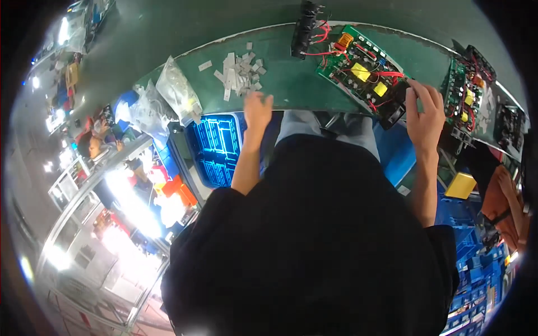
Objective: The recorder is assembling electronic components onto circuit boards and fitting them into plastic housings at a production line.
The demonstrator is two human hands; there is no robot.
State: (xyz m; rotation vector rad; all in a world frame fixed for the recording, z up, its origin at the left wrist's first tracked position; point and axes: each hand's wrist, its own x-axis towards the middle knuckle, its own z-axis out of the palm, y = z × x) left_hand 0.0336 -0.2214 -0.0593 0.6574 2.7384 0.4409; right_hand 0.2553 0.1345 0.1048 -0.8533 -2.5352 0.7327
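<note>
My left hand (258, 111) is at the near edge of the green workbench, just below a loose pile of small pale grey rectangular pieces (240, 75). Its thumb and fingers are apart, and no held thing shows. To the right, my right hand (425, 112) is closed, with curled fingertips at the black end part (399, 98) of a green circuit board (358, 70). What those fingers pinch is hidden. The board carries yellow blocks, a copper coil and red wires. Some red wires run to a black socket strip (306, 31) at the board's far left corner.
Clear plastic bags (178, 92) lie at the bench's left end. A second populated board (464, 98) and black housings (509, 126) are on the right. Below the bench, a blue patterned tray (216, 151) stands left of my legs. Another person (501, 196) is at the right.
</note>
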